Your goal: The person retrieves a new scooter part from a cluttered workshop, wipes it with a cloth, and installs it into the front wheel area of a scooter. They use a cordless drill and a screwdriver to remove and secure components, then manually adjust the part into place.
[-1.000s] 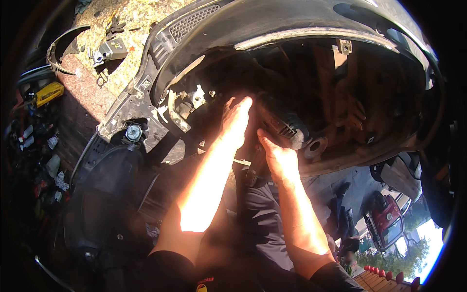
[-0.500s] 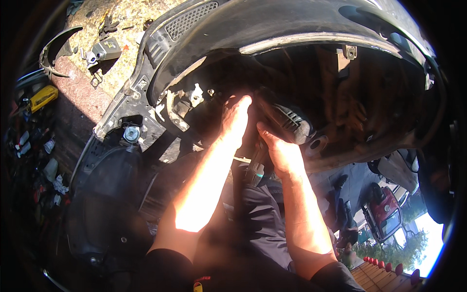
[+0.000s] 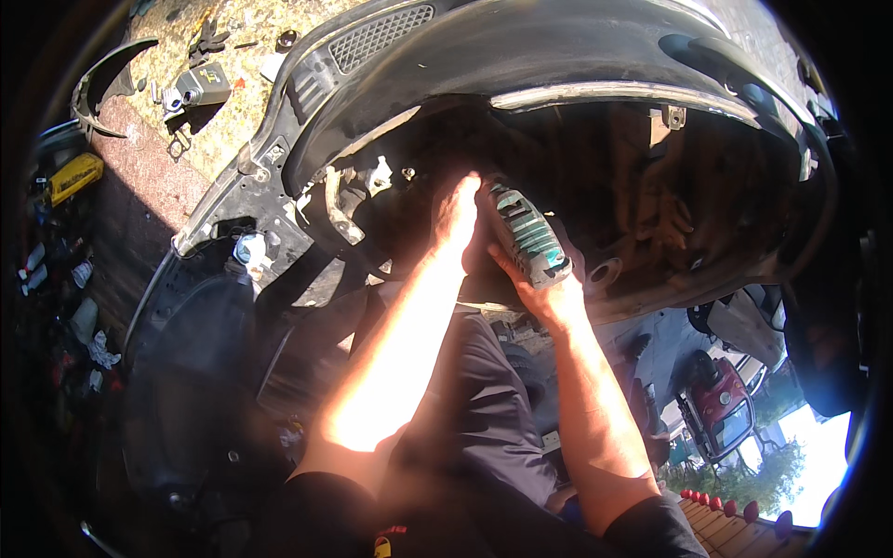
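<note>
My right hand [image 3: 551,296] is wrapped round the rear of a power tool [image 3: 528,232] with a striped green and black housing. The tool points up and left into the dark cavity under a large black curved vehicle panel [image 3: 595,56]. Beside its front end, my left hand [image 3: 456,221] reaches into the same shadow, thumb up and fingers curled. Glare and shadow hide what those fingers hold. The tool's tip cannot be seen either.
A pale metal bracket [image 3: 379,175] and a curved pipe [image 3: 340,209] sit left of my hands inside the bodywork. On the sunlit ground at upper left lie a grey bottle [image 3: 203,86] and a dark glove [image 3: 210,41]. A red vehicle [image 3: 721,402] stands at right.
The power tool has turned in my right hand, so its striped green side now faces up into the light. My left hand has stayed nearly in place.
</note>
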The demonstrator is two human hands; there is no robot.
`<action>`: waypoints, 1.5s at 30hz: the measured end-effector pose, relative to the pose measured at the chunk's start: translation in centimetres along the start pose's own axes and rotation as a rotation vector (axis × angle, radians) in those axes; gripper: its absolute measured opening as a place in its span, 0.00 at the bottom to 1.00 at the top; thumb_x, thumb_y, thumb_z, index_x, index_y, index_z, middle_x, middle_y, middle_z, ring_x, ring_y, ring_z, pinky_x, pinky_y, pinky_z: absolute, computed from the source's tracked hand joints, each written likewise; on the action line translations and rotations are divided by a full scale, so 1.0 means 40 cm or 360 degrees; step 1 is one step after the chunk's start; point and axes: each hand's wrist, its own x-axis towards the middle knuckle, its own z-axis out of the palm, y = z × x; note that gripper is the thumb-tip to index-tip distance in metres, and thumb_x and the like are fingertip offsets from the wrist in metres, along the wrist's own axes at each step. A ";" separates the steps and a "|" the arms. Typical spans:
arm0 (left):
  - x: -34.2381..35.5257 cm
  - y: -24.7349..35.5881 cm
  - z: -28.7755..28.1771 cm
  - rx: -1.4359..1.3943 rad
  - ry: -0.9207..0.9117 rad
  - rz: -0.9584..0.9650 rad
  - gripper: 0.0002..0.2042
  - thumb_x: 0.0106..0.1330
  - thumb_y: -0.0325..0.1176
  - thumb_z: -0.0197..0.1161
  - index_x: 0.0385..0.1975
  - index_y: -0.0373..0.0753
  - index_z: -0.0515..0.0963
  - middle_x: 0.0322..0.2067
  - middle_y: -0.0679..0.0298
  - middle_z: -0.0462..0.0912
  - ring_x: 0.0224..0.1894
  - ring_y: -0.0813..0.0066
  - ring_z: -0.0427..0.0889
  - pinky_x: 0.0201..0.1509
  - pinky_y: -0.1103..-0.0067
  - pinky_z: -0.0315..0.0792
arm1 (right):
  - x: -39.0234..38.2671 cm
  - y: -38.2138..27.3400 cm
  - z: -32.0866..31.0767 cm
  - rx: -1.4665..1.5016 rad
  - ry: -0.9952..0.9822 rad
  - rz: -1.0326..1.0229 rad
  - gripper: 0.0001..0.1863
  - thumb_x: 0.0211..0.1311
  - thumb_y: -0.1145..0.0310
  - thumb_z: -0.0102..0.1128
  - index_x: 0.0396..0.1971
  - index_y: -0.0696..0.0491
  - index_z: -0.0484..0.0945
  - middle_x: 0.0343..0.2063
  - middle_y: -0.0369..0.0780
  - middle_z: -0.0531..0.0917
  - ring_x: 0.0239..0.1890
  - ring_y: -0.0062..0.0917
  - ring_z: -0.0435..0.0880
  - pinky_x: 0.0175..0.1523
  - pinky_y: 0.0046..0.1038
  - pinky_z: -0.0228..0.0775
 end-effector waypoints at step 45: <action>0.196 0.183 -0.087 0.3316 -0.0408 0.0555 0.16 0.66 0.40 0.44 0.38 0.36 0.77 0.42 0.36 0.79 0.44 0.38 0.81 0.50 0.57 0.75 | 0.014 0.063 0.032 0.0497 -0.0417 0.0390 0.23 0.66 0.70 0.59 0.61 0.56 0.74 0.60 0.42 0.78 0.62 0.28 0.75 0.65 0.26 0.64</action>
